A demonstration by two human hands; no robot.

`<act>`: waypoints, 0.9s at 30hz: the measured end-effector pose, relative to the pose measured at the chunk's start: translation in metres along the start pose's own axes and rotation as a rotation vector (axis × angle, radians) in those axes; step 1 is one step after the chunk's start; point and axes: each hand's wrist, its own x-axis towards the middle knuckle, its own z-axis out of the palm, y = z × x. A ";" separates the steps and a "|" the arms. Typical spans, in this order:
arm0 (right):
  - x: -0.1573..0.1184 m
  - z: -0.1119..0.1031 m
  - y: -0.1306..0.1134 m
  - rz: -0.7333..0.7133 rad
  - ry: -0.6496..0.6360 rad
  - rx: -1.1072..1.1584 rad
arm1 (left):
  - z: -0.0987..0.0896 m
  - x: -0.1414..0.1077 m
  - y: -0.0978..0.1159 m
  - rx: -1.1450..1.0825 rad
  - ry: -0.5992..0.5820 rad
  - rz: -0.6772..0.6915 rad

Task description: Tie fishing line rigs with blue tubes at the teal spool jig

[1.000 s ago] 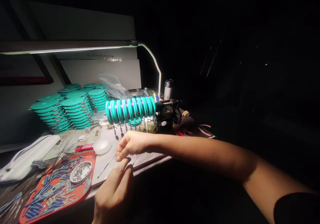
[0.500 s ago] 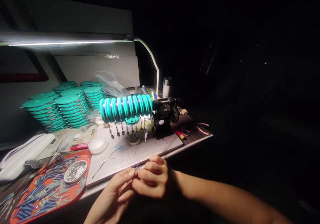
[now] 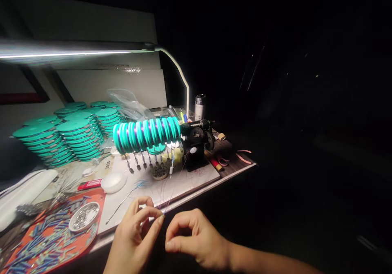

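Observation:
My left hand (image 3: 137, 229) pinches a small bit of thin thread (image 3: 164, 213) between thumb and index finger, just off the table's front edge. To its right is my right hand (image 3: 196, 235), thumb and index finger curled together; whatever they hold, if anything, is too small to make out. Behind both hands, a row of turquoise spools (image 3: 147, 134) sits on the shaft of a black winding device (image 3: 196, 151). Small dark weights (image 3: 139, 167) hang below the spools on short lines. Fine purple threads trail over the white board (image 3: 190, 188).
At the left stand stacks of turquoise discs (image 3: 75, 137). An orange tray (image 3: 92, 241) holds small tubes and a white bowl (image 3: 84, 217) of metal bits. Nearby lie a round white container (image 3: 114, 182) and a thin metal tool (image 3: 121, 204). A lamp (image 3: 180, 72) arches behind.
My hands have moved apart; the right has shifted slightly right and down, away from the left's fingertips. The whole view has shifted, so the bench appears further left.

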 end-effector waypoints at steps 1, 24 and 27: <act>-0.003 0.001 -0.006 -0.121 -0.029 -0.062 | 0.000 -0.001 -0.002 0.023 0.035 0.023; 0.003 -0.011 -0.022 -0.098 0.038 -0.123 | 0.011 -0.003 0.002 -0.334 -0.069 -0.234; 0.009 -0.023 -0.025 -0.092 0.092 -0.109 | 0.015 -0.006 0.006 -0.406 -0.038 -0.347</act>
